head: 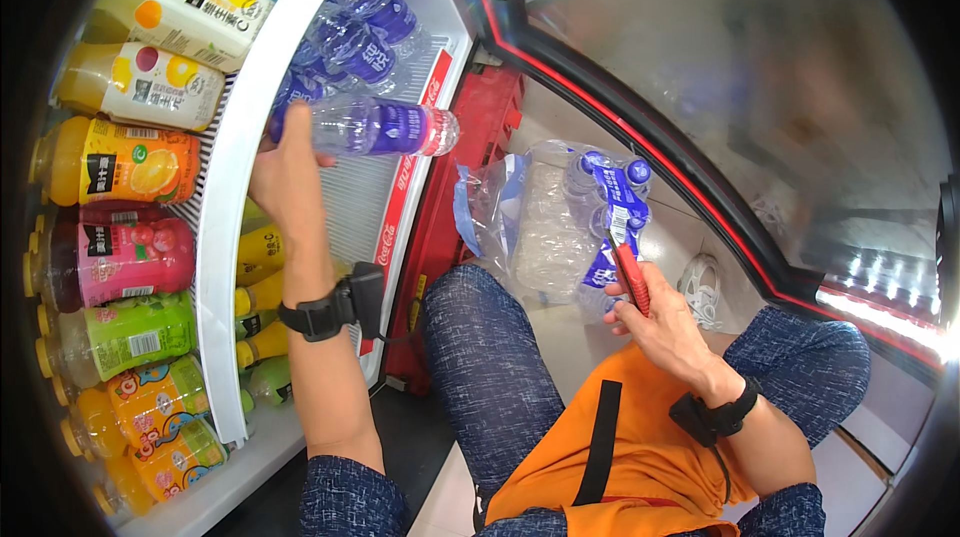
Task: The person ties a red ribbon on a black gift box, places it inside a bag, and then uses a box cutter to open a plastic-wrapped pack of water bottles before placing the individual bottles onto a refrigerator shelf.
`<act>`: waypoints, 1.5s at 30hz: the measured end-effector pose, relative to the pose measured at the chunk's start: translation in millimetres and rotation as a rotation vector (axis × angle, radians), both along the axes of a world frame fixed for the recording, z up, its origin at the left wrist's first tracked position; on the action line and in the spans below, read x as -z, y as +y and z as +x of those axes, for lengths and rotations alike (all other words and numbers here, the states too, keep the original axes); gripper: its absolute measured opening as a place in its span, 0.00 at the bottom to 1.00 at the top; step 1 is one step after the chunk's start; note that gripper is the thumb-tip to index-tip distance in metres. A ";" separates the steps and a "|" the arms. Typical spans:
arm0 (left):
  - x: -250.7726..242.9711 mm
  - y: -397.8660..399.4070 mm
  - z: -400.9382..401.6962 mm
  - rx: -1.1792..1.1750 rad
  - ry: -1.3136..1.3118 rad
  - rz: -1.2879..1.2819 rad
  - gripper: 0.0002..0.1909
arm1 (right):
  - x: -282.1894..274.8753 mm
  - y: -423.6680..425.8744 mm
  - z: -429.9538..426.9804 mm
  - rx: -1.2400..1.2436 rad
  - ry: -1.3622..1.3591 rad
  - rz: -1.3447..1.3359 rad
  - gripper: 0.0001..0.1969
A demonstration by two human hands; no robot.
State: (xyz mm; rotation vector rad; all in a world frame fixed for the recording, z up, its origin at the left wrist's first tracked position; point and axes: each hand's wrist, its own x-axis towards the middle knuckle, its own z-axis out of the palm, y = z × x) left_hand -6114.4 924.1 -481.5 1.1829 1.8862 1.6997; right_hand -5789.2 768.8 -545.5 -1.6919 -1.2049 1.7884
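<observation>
My left hand reaches into the lower shelf of a drinks fridge and grips a clear plastic water bottle by its cap end. The bottle lies sideways, its base towards the fridge's front edge. Behind it, several purple-labelled water bottles are stacked on the shelf. In my right hand is a red utility knife, its tip pointing away from me over a shrink-wrapped pack of water bottles. The pack stands on the floor before my knees, its plastic wrap torn at the left side.
Juice bottles line the upper shelf behind a white shelf edge. More bottles lie below. The fridge's glass door, with a black and red frame, stands open at right. A red base panel runs along the fridge's foot.
</observation>
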 end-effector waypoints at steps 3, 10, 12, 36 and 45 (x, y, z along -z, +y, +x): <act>7.4 11.8 -17.2 -0.052 0.010 0.031 0.16 | -3.0 0.3 0.9 0.017 0.003 0.009 0.18; 23.1 23.8 -51.9 -0.334 -0.498 0.216 0.08 | -0.3 -3.1 1.9 -0.030 -0.024 0.022 0.17; 21.4 14.7 -61.9 -0.236 -0.570 0.233 0.09 | 1.0 -3.8 1.9 -0.051 -0.032 0.040 0.17; 60.8 -29.4 81.9 0.720 0.318 -0.390 0.11 | 20.0 -5.8 -2.8 -0.253 -0.159 0.323 0.19; 183.3 -112.8 165.9 1.520 0.533 -0.660 0.29 | 35.0 -17.8 -3.2 -0.029 -0.497 0.668 0.19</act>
